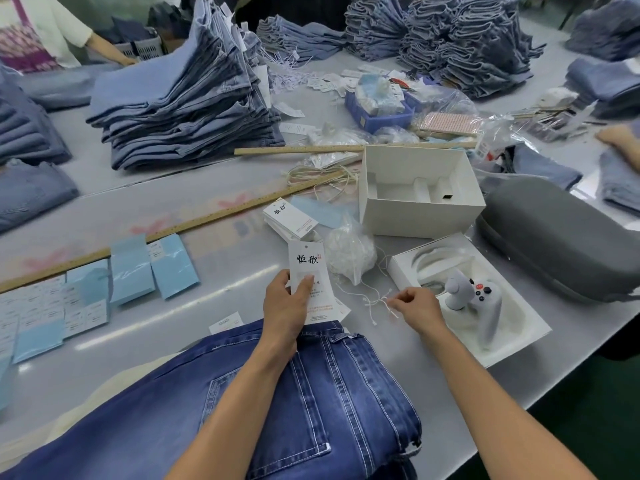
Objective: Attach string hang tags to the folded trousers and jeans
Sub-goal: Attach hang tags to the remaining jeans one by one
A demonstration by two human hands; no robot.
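Note:
Dark blue folded jeans [311,403] lie at the table's near edge under my forearms. Just beyond their waistband, my left hand [285,308] grips a white hang tag [306,261] with black characters, thumb on its face, with more white cards beneath it. To the right, my right hand [414,306] pinches a thin white string [375,304] that lies loose on the table. A small stack of the same tags [289,220] sits farther back, beside a clear bag of strings [349,249].
An open white box [420,192], a white tray with a game controller [476,299] and a grey case [561,244] crowd the right. Light blue envelopes [131,271] and wooden rulers [194,223] lie left. Tall stacks of folded jeans [187,109] fill the back; other people's hands work there.

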